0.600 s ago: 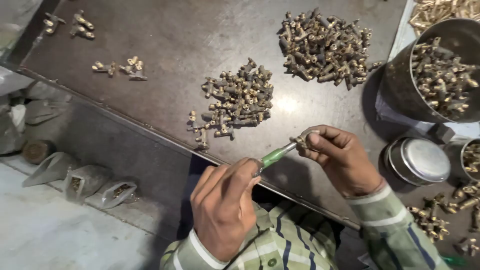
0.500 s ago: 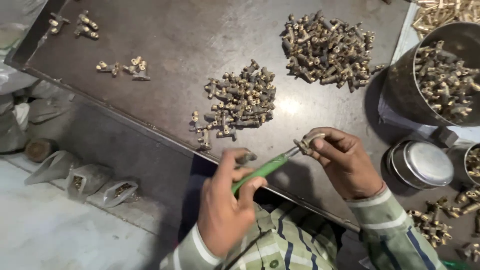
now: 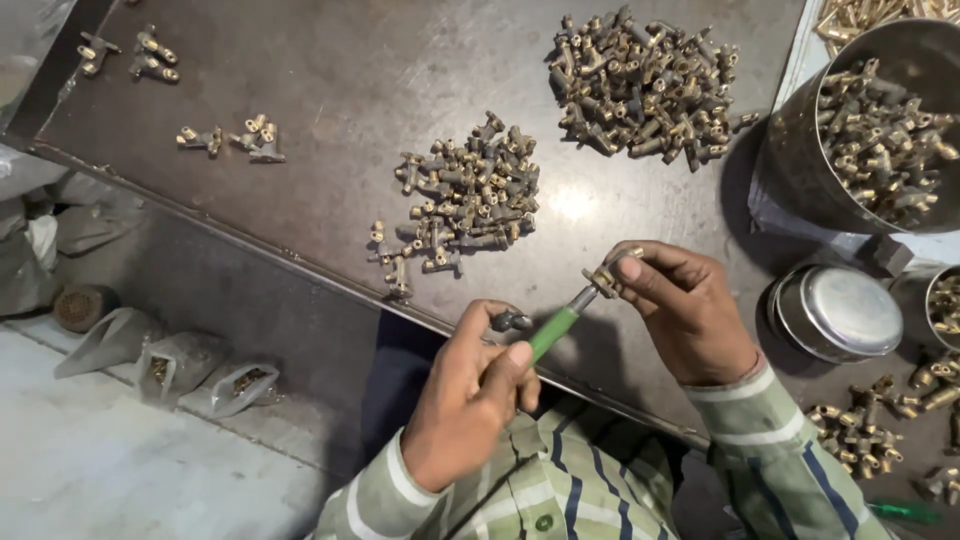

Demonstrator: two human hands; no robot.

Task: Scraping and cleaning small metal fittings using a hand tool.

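My left hand (image 3: 470, 395) grips a green-handled screwdriver (image 3: 556, 326) near the table's front edge, with a small dark part pinched by its fingers too. The tool's tip meets a small brass fitting (image 3: 606, 277) that my right hand (image 3: 685, 310) pinches between thumb and fingers. Just beyond the hands lies a pile of brass fittings (image 3: 465, 195) on the dark metal table (image 3: 330, 90). A larger pile (image 3: 640, 85) lies farther back.
A steel bucket (image 3: 800, 150) full of fittings stands at the right, with a round steel lid (image 3: 840, 312) below it. Loose fittings (image 3: 855, 430) lie at the right front and a few fittings (image 3: 230, 138) at the far left. Plastic bags (image 3: 190, 365) lie on the floor.
My left hand has slid back along the screwdriver, showing more of its green handle. The right hand still holds the fitting at the tool's tip, nearly unmoved.
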